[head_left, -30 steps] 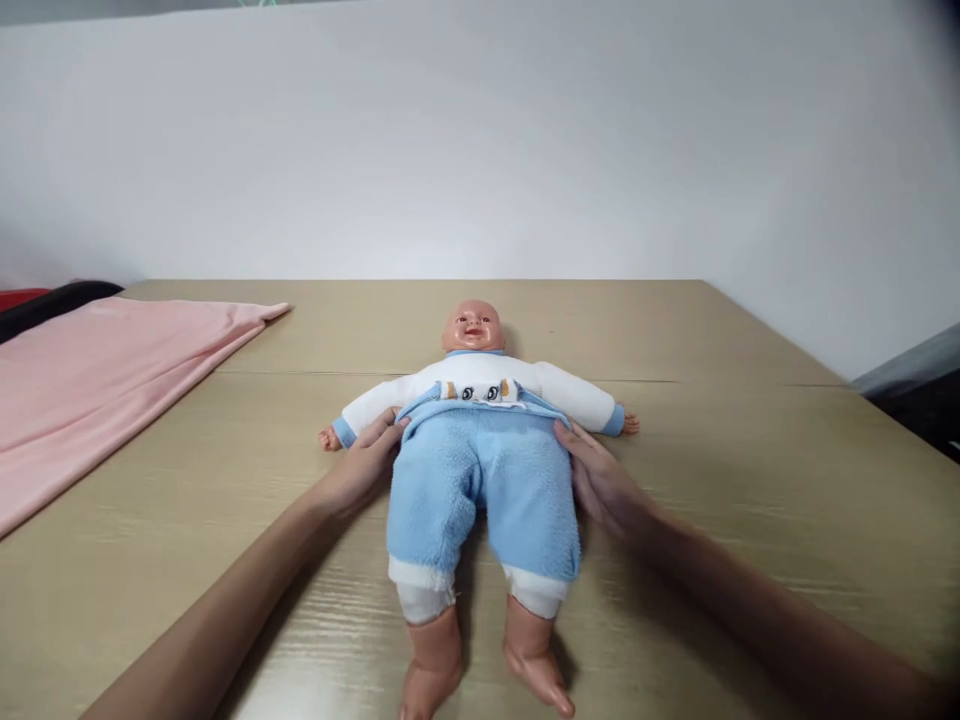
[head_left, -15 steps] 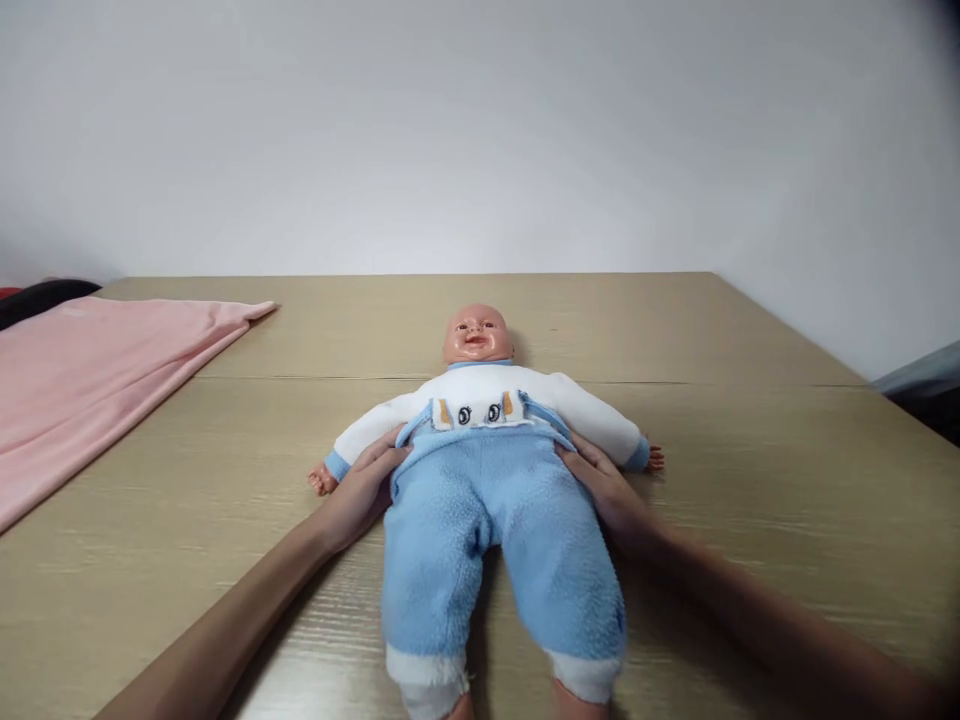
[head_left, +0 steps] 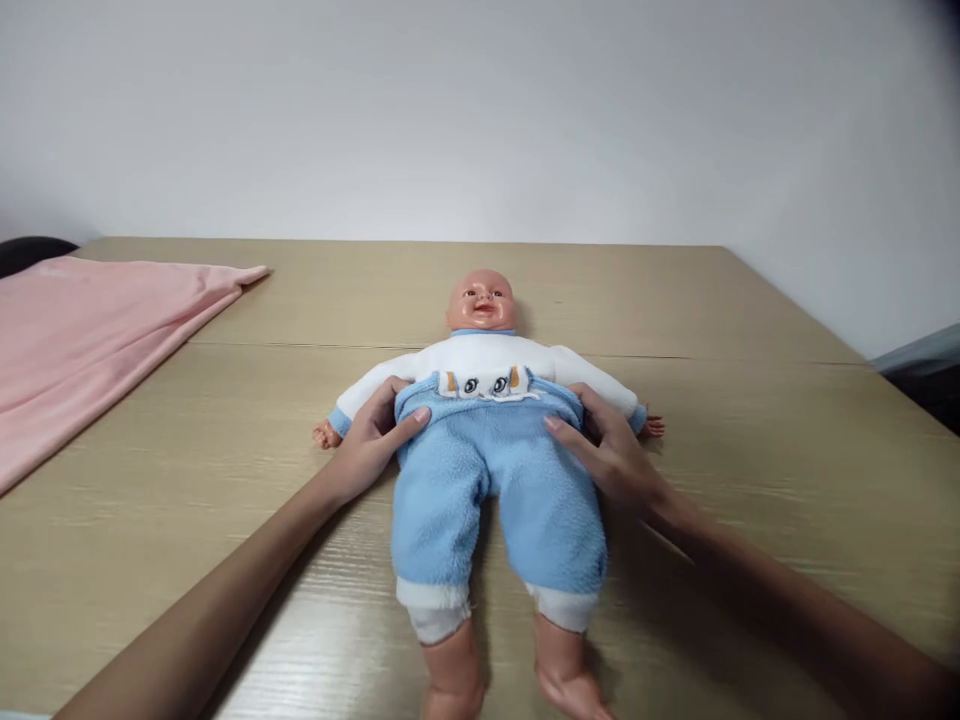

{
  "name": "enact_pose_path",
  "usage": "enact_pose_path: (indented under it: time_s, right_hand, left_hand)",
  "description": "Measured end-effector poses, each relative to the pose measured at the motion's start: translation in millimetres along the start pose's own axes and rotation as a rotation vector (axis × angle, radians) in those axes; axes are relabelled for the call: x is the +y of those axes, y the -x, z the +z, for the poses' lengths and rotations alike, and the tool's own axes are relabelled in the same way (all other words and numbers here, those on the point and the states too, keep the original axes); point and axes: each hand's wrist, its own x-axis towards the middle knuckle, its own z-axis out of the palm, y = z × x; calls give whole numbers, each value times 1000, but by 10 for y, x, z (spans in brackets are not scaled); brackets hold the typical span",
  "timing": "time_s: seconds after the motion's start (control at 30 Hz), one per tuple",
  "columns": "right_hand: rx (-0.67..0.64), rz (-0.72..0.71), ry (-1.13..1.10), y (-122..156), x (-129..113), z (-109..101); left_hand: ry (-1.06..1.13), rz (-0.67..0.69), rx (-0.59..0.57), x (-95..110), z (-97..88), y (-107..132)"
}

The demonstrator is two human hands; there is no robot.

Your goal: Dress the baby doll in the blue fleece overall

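Note:
A baby doll point(head_left: 484, 350) lies face up on the wooden table, its head at the far end and its bare feet towards me. It wears a white long-sleeved top and fluffy blue overalls point(head_left: 495, 460) with white cuffs and an embroidered face at the bib. On the left side of the waist, my left hand point(head_left: 375, 430) grips the overalls, thumb on the front, fingers at the side. My right hand point(head_left: 611, 445) holds the opposite side the same way, its thumb pressed on the blue cloth. Some fingertips are hidden by the fabric.
A pink cloth point(head_left: 112, 335) is spread over the left side of the wooden table point(head_left: 750, 480). Behind it shows a dark curved object point(head_left: 34, 252). A white wall point(head_left: 480, 120) stands at the table's back, and something dark and grey point(head_left: 922, 370) is beyond the right edge.
The view has tipped down, so the doll sits higher and its feet show. Both thumbs have come round onto the front of the overalls, and the leg cuffs sit higher on the legs.

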Motion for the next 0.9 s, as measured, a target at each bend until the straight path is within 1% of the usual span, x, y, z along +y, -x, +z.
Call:
enact_pose_path:
  time_s: [0.1,0.17,0.2,0.23,0.3,0.37,0.43,0.47,0.53,0.63,0.73,0.8,0.83,0.9]
  right_hand:
    - [37,-99,182,-73,-187,33]
    - [37,-172,216,-172,-270,64]
    - [13,-181,186,-235,-292,84]
    - [-21,-160,126,-303,-300,106]
    - [-80,-55,-36,-445,-275,152]
    - [-84,63,-153,-566,-209,190]
    - [-73,137,-182,-636,-130,204]
    - [-71,142,-163,-647,-94,197]
    - [-77,102,-72,-621,-33,148]
    - [-130,34,109,-494,49,-12]
    - [-209,39,187,-314,151,-183]
    - [-224,74,140,-192,221,-227]
    - [-211,103,83,-135,250,-215]
    - [-145,177,-105,-37,290,-127]
  left_hand:
    - [-82,96,23,77,24,-70]
    - [-69,97,30,98,14,-129]
    - [-47,75,29,96,3,-159]
    - [-11,41,31,85,-9,-189]
    - [80,-49,41,49,-35,-245]
    - [144,-126,38,11,-64,-287]
    - [114,-161,-9,-7,-106,-302]
    - [60,-161,-46,-5,-136,-299]
    - [-91,-132,-107,17,-212,-275]
    - [-308,-60,-172,69,-349,-221]
    - [-432,-24,-239,110,-457,-181]
    - [-428,-41,-244,125,-488,-160]
    - [-396,-61,-244,128,-488,-147]
    - [-298,-98,-250,117,-458,-114]
